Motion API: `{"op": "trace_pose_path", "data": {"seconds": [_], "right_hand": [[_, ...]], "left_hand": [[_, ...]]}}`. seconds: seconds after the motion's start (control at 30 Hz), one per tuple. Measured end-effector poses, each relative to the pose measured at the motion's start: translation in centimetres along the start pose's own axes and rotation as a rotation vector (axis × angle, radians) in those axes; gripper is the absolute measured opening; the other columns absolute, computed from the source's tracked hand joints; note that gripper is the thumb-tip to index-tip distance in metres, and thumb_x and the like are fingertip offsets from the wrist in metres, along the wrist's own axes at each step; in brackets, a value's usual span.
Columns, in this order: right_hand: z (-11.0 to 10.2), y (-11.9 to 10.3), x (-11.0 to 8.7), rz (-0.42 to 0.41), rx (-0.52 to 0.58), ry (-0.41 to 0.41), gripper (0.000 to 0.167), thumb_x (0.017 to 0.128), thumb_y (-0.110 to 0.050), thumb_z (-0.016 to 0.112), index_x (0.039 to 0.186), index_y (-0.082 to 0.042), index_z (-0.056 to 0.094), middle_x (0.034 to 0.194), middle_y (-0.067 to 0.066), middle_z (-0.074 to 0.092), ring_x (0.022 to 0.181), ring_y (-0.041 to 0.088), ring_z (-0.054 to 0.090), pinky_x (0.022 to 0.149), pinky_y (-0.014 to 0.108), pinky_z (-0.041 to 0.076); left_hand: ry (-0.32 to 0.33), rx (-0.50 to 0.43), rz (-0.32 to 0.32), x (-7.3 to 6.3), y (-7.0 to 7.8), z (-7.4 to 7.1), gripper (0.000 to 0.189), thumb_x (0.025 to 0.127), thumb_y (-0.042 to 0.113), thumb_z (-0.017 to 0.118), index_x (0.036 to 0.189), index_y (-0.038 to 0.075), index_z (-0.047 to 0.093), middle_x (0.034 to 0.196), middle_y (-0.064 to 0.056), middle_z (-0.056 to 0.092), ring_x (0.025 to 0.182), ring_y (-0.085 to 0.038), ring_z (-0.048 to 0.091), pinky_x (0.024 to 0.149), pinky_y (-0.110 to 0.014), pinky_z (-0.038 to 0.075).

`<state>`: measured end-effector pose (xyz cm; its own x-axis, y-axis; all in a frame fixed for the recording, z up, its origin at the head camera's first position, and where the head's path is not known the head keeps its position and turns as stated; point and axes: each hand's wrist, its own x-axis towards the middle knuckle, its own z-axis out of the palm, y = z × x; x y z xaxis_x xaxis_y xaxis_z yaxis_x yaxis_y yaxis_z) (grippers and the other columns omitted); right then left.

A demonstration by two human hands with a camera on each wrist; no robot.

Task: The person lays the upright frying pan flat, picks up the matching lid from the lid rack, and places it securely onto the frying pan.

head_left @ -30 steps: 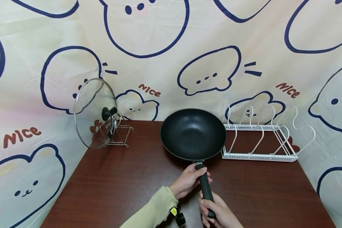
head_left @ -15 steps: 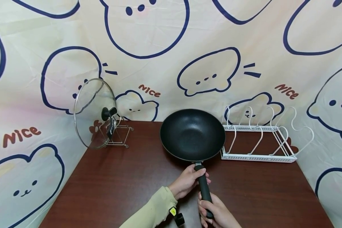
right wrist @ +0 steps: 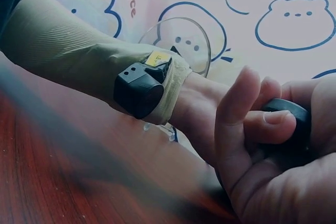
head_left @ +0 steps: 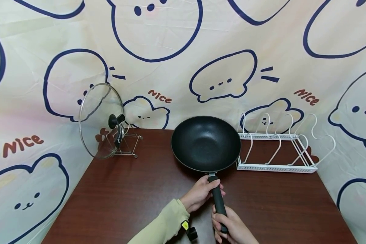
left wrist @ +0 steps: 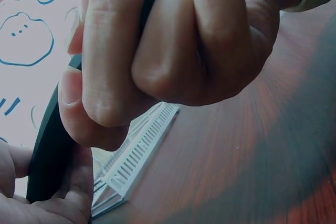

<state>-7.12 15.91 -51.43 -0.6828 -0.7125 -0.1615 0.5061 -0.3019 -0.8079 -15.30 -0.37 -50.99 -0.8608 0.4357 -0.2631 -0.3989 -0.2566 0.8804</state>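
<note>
Table [head_left: 109, 196] is dark reddish-brown wood grain with a soft sheen, far edge against a cream cloth backdrop [head_left: 158, 76]; backdrop has navy bear outlines and red-brown "Nice" lettering, and runs round the left and right sides too; black pan [head_left: 205, 144] at the table's far middle, inside facing up, handle [head_left: 218, 200] toward the person; can't tell if its base touches the wood; left hand [head_left: 198, 195] grips the handle near the pan, right hand [head_left: 231, 223] grips its end; white rack [head_left: 277, 167] just right of the pan; glass lid [head_left: 102, 120] stands tilted in a small wire stand [head_left: 129, 153], far left.
</note>
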Motion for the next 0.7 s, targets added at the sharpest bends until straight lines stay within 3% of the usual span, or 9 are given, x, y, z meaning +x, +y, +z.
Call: {"op": "trace_pose_path", "data": {"seconds": [0.5,0.7], "right_hand": [[-0.1,-0.15,0.05,0.009,-0.002,0.014,0.006,0.107,-0.009,0.046,0.112,-0.01,0.045,0.074,-0.007,0.054,0.051,0.004,0.044,0.057,0.021,0.054],[-0.05,-0.16,0.05,0.027,-0.004,0.037,0.006,0.107,-0.01,0.047,0.112,-0.009,0.045,0.074,-0.007,0.053,0.05,0.004,0.043,0.057,0.021,0.053]], "left_hand": [[-0.01,0.015,0.007,0.16,0.03,-0.07,0.021,0.107,0.019,0.058,0.119,0.002,0.053,0.099,-0.006,0.067,0.084,-0.013,0.074,0.089,-0.028,0.059],[-0.012,0.013,0.008,0.22,-0.09,-0.1,0.023,0.107,0.021,0.058,0.119,0.001,0.054,0.103,-0.011,0.067,0.084,-0.013,0.074,0.088,-0.028,0.058]]}}
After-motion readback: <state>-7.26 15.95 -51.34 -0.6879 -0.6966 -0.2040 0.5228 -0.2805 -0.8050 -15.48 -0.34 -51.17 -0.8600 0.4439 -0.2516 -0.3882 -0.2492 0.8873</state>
